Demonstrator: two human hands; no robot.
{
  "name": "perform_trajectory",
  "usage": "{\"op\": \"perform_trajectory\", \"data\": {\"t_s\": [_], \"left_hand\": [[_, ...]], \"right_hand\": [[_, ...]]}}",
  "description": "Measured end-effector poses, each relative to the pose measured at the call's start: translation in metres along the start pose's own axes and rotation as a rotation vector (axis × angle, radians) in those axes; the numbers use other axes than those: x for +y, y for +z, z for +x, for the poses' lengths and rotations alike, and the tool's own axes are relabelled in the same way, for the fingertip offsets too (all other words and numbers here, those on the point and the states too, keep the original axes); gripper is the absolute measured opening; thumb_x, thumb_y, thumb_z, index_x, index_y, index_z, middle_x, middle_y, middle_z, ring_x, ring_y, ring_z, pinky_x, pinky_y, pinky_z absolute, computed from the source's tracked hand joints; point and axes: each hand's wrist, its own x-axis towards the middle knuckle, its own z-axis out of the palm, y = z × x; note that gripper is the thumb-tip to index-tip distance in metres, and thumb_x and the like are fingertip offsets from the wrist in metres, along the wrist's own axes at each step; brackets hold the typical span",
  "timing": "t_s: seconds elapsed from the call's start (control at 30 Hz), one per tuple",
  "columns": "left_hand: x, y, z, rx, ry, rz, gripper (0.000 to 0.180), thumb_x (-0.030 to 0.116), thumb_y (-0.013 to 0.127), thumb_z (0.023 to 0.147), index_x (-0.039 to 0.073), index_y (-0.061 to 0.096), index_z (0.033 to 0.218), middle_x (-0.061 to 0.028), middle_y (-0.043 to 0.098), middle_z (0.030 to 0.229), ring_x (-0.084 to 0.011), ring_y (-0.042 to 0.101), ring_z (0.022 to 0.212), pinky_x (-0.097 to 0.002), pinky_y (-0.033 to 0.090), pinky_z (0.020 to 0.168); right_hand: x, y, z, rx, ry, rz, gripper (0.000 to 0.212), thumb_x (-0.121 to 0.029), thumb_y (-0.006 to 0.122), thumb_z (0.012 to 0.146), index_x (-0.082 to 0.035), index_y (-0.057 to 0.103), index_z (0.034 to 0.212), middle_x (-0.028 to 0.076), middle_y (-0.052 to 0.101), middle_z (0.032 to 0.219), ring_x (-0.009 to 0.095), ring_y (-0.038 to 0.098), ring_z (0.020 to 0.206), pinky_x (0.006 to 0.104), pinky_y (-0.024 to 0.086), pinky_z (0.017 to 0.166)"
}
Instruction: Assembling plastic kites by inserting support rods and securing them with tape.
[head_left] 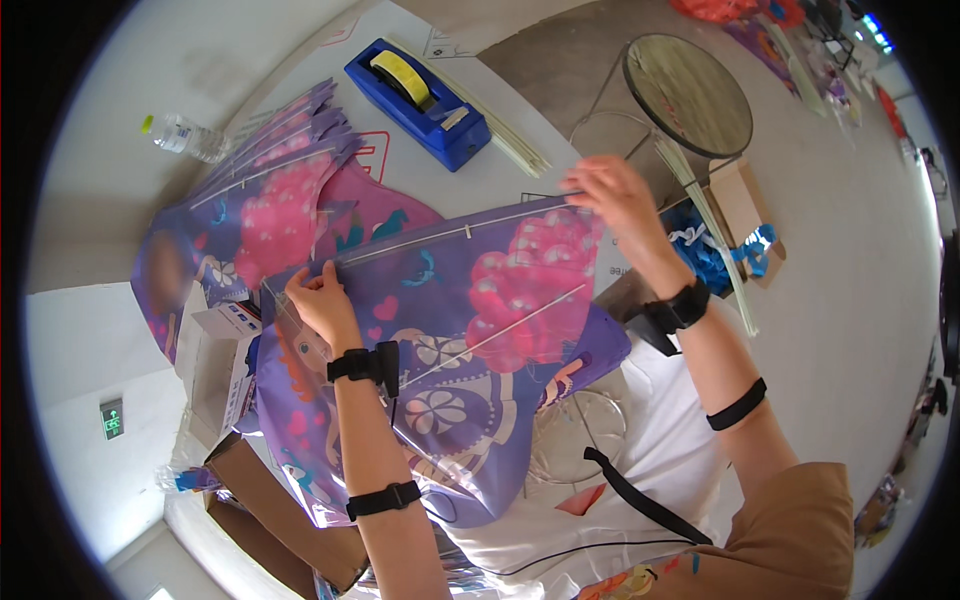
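A purple printed kite (430,290) lies spread across my lap and the table's near edge, with pink balloons and a cartoon figure on it. A thin white rod (467,231) runs along its top edge, and another rod (500,331) slants across its middle. With bent fingers, my left hand (322,306) grips the kite near the left end of that top edge. At the right end, my right hand (617,205) pinches the corner; its fingertips are slightly blurred. Beyond the left hand, more purple kites (270,185) lie overlapping in a fanned pile.
A blue tape dispenser (420,105) with yellow tape stands on the white table (500,85), beside several thin pale rods (515,145). A round stool (688,95) is behind at right, near an open carton (745,210). At left are a plastic bottle (187,137) and a white box (215,365).
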Motion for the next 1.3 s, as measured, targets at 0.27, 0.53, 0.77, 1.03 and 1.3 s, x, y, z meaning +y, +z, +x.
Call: {"op": "perform_trajectory", "data": {"t_s": [0.27,0.53,0.77,1.03,1.3], "left_hand": [[0.014,-0.006,0.001,-0.096,-0.103,-0.061,0.043,0.009,0.073,0.086,-0.002,0.046,0.119,-0.009,0.062,0.083,-0.0172,0.062,0.064,-0.0296,0.052,0.051],[0.076,-0.003,-0.06,-0.176,0.6,0.225,0.043,0.002,0.064,0.085,-0.001,0.053,0.126,-0.0192,0.057,0.118,-0.0317,0.056,0.11,-0.0412,0.047,0.094],[0.099,0.042,-0.146,-0.612,1.038,0.383,0.058,0.017,0.053,0.093,-0.006,0.037,0.144,-0.0214,0.036,0.152,-0.0349,0.031,0.144,-0.0445,0.028,0.117],[0.089,0.05,-0.141,-0.606,0.951,0.382,0.061,0.017,0.052,0.094,-0.007,0.032,0.146,-0.0223,0.03,0.155,-0.035,0.026,0.146,-0.0452,0.025,0.119],[0.075,0.041,-0.134,-0.636,0.988,0.448,0.072,0.035,0.053,0.098,-0.009,0.026,0.148,-0.0253,0.026,0.156,-0.0356,0.024,0.147,-0.0437,0.026,0.118]], "right_hand": [[0.038,-0.064,-0.001,0.322,-0.105,0.189,0.025,-0.013,0.061,0.096,0.0,0.056,0.117,0.01,0.061,0.114,0.019,0.061,0.106,0.0325,0.051,0.094],[-0.007,0.012,-0.01,0.186,-0.352,-0.225,0.022,-0.011,0.055,0.1,-0.001,0.054,0.119,0.009,0.059,0.118,0.018,0.059,0.11,0.0323,0.049,0.093],[0.026,0.064,-0.015,-0.048,0.028,0.181,0.025,-0.005,0.05,0.099,0.003,0.051,0.122,0.016,0.058,0.125,0.023,0.059,0.117,0.035,0.049,0.099],[0.024,0.059,-0.009,-0.139,0.065,0.259,0.026,-0.001,0.049,0.097,0.004,0.052,0.122,0.017,0.058,0.127,0.025,0.056,0.122,0.0349,0.046,0.103],[0.044,0.073,-0.016,-0.06,0.089,0.06,0.027,0.003,0.053,0.094,0.003,0.052,0.122,0.015,0.058,0.128,0.022,0.055,0.125,0.0298,0.046,0.1]]}}
